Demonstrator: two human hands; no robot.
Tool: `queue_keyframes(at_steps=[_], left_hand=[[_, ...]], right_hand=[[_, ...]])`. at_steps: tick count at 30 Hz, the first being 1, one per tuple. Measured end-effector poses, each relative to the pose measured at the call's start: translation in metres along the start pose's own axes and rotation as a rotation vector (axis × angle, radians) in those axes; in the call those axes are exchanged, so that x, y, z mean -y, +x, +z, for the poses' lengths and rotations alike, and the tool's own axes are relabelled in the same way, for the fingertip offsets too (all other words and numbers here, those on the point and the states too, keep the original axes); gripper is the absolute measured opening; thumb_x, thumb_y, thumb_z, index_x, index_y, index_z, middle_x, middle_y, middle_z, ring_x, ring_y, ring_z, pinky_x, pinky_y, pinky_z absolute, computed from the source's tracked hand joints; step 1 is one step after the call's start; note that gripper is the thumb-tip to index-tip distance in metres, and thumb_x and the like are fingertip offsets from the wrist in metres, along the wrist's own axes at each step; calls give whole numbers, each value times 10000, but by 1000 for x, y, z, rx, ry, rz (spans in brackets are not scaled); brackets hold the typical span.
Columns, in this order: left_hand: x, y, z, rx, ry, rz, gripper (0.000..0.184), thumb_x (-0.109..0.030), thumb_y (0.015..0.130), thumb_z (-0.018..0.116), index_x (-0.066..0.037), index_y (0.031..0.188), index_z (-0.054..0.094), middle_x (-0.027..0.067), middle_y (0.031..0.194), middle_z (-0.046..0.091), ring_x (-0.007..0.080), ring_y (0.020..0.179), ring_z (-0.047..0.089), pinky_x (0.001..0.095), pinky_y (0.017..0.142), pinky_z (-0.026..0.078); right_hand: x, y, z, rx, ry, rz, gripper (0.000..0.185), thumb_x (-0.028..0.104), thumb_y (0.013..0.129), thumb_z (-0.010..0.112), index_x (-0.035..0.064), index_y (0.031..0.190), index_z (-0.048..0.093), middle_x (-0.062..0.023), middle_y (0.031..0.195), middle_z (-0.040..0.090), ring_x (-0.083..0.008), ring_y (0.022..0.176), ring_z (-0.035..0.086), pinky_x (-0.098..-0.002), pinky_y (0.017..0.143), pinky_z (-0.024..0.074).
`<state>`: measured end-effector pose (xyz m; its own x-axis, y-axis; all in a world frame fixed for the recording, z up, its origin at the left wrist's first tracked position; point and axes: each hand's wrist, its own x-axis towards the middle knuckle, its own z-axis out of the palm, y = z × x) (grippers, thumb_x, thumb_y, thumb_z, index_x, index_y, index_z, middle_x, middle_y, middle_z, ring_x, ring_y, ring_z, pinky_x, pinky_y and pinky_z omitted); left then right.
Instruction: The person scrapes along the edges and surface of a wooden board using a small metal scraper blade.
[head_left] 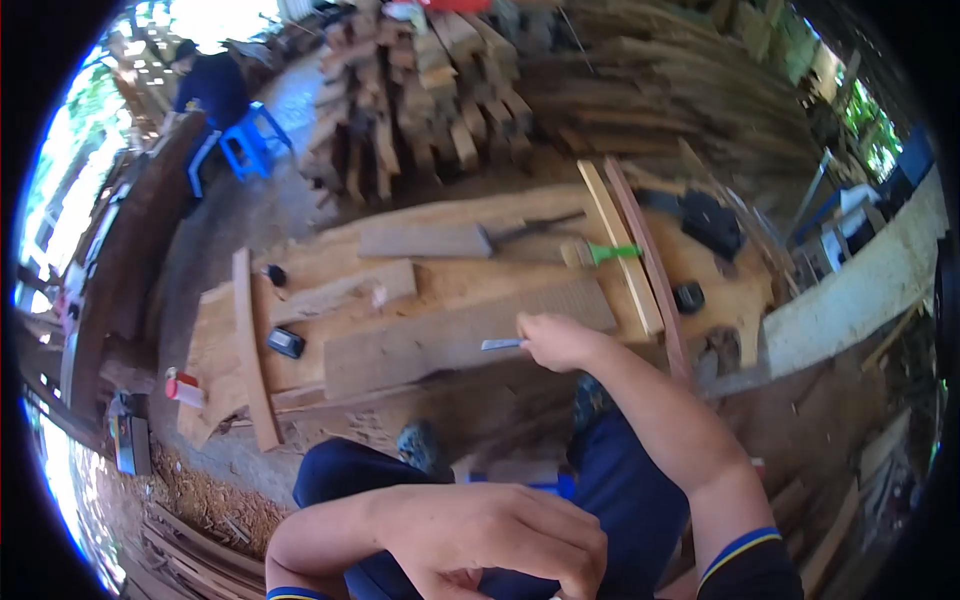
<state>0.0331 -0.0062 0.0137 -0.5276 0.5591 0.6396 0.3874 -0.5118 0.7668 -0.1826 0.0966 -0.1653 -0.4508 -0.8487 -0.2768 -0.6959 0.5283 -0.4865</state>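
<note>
My right hand (pixel 560 342) is closed around a chisel-like tool, its flat metal blade (pixel 500 344) pointing left and its handle hidden in the fist. Below the blade lies a long grey-brown plank (pixel 440 340) on the wide wooden slab (pixel 225 325); I cannot tell whether they touch. Close to the camera, over my lap, my left hand (pixel 495 535) has its fingers curled inward. A small pale bit shows at its lower edge, but what it holds, if anything, is hidden.
On the slab lie a green-handled brush (pixel 600 255), a shorter board (pixel 345 290), thin strips (pixel 645 265) and a small black box (pixel 287 342). Stacked lumber (pixel 410 110) stands behind. A person (pixel 215 85) sits on a blue stool (pixel 255 140) at far left.
</note>
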Motion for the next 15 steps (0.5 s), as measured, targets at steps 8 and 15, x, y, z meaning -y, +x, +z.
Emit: queue_keyframes(at_steps=[8,15], left_hand=[[34,1,-60,36,-188,-79,99,-58,941,654,23,898,691,92,865,663,271,776,646,359,690,500],[44,-32,-87,37,-346,-155,126,-110,910,725,11,930,696,114,901,689,286,851,659,375,767,515]], right_hand=[[-12,18,-23,79,50,141,227,171,972,596,92,1185,611,-190,1062,698,-374,998,666,-456,855,520],[-88,46,-12,167,112,307,203,255,928,716,54,947,736,-114,861,731,-221,799,708,-366,747,556]])
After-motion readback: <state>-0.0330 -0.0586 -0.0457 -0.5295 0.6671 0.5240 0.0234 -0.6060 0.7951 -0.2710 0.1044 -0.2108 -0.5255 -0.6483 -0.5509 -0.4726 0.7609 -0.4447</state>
